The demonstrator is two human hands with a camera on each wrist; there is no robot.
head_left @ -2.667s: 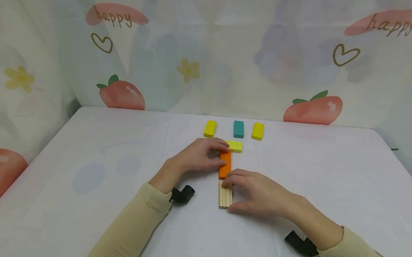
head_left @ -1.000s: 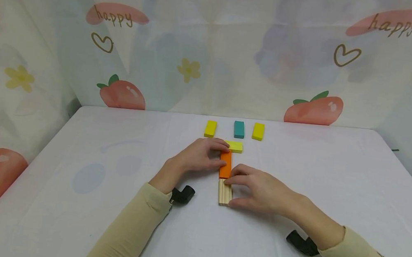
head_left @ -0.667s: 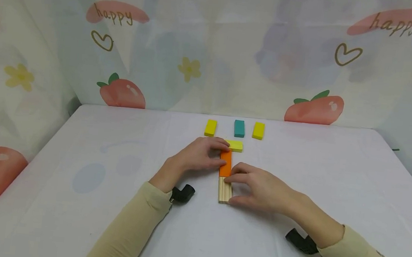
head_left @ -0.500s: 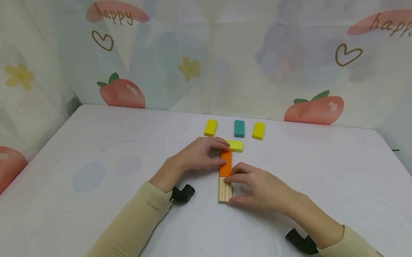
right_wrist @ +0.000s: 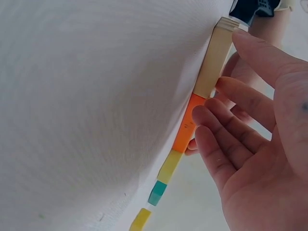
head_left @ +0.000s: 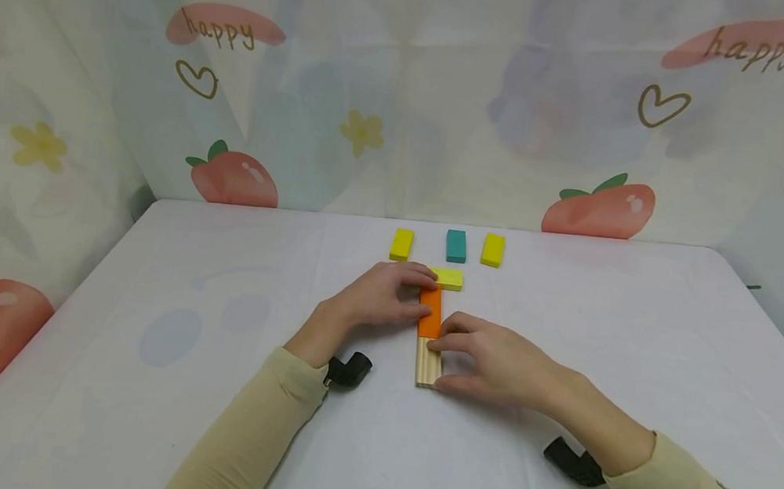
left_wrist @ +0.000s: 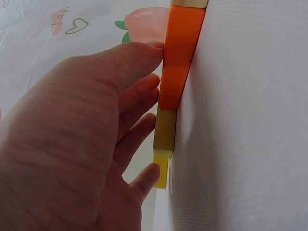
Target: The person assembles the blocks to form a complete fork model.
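On the white table, several flat wooden blocks lie in a line. The plain striped wooden block is nearest, its far end against an orange block. Beyond that, a yellow block lies crosswise, partly hidden by the fingers. My left hand rests its thumb on the orange block and its fingertips by the yellow one. My right hand spans the plain wooden block, thumb at its near end and index finger near its far end. In the right wrist view, the other fingers hang beside the orange block.
Behind the line lie a yellow block at left, a teal block and another yellow block at right. A patterned cloth hangs behind the table. Black camera mounts sit at both wrists.
The plain wooden block has slid forward with my right hand, closing a small gap to the orange block. Over the last second both hands have stayed almost still.
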